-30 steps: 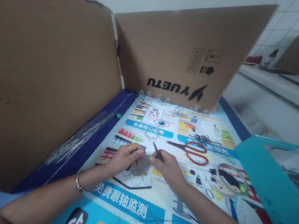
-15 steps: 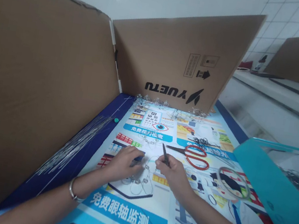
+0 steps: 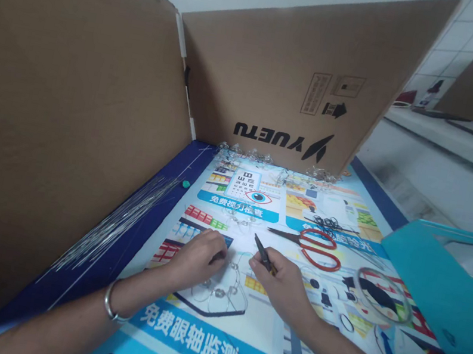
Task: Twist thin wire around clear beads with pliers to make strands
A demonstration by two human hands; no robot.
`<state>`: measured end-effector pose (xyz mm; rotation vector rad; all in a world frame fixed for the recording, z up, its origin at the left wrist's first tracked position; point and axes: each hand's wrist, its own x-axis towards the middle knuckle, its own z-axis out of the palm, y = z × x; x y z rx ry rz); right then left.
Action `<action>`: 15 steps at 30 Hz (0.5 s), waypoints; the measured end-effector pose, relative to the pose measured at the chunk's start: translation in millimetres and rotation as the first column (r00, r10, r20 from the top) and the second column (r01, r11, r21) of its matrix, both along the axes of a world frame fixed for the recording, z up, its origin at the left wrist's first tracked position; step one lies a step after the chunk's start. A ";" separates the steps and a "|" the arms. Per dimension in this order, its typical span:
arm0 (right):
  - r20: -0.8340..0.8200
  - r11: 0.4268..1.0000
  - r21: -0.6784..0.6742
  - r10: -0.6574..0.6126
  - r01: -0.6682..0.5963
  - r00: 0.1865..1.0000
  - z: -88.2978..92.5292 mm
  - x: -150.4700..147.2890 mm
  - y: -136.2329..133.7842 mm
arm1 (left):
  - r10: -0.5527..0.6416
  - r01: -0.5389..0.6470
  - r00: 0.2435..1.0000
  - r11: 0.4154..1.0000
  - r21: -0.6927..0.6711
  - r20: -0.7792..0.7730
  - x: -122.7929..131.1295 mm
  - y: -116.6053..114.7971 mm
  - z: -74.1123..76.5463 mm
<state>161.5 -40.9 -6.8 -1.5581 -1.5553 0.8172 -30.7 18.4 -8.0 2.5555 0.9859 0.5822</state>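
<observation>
A loop of thin wire strung with clear beads [image 3: 219, 293] lies on the printed sheet below and beside my left hand [image 3: 200, 260]. The fingers of that hand are curled in a pinch at the loop's upper end, hiding part of it. My right hand [image 3: 282, 278] grips a dark, slim pointed tool [image 3: 261, 250], which looks like small pliers, tip aimed up and left. A fine wire runs between the two hands. Red-handled scissors [image 3: 322, 249] lie just beyond my right hand. Another beaded wire piece [image 3: 244, 216] rests farther back.
Cardboard panels [image 3: 313, 45] stand behind and at the left. Straight wires [image 3: 120, 221] lie in a bundle on the left. A teal box [image 3: 441, 278] holding wire and a clear ring [image 3: 383, 295] are at the right. Black coiled wire [image 3: 326, 223] and beaded pieces [image 3: 252, 154] lie behind.
The view has shifted a little. My left fingers have curled in more tightly, and more of the beaded loop shows. The pointed tool leans farther left in my right hand.
</observation>
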 end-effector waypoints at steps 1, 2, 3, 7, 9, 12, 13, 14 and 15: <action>0.029 1.000 0.019 0.003 -0.004 1.000 -0.5 -0.6 -0.5 | -0.005 0.006 1.000 1.000 -0.007 0.014 0.3 -0.3 -0.3; 0.055 0.999 0.035 0.004 -0.006 0.998 -1.1 -1.2 -1.1 | -0.009 0.010 0.999 1.000 -0.016 0.037 0.5 -0.6 -0.7; 0.072 0.999 0.048 0.003 -0.007 0.997 -1.8 -1.6 -1.6 | -0.007 0.009 0.998 1.000 -0.026 0.065 0.5 -1.1 -1.3; 0.046 0.997 0.080 -0.003 -0.001 0.999 -4.6 -1.4 -2.2 | 0.061 -0.047 0.987 0.994 -0.103 0.147 -0.7 -2.8 -3.5; 0.033 0.996 0.088 0.003 -0.006 0.999 -5.3 -0.8 -1.7 | 0.073 -0.050 0.986 0.988 -0.147 0.151 -1.2 -3.3 -3.5; 0.033 0.995 0.093 0.017 -0.020 0.999 -5.3 -0.3 -1.3 | 0.076 -0.038 0.983 0.975 -0.218 0.168 -0.5 -4.0 -2.8; 0.030 0.996 0.092 0.017 -0.020 0.999 -5.1 -0.1 -1.2 | 0.092 -0.043 0.979 0.966 -0.257 0.181 0.1 -4.4 -2.5; 0.025 0.996 0.088 0.014 -0.016 1.000 -5.0 0.2 -1.2 | 0.117 -0.053 0.973 0.952 -0.302 0.197 0.8 -4.9 -2.2; 0.018 0.997 0.082 0.008 -0.009 1.000 -4.9 0.5 -1.2 | 0.144 -0.062 0.966 0.935 -0.350 0.213 1.7 -5.5 -1.9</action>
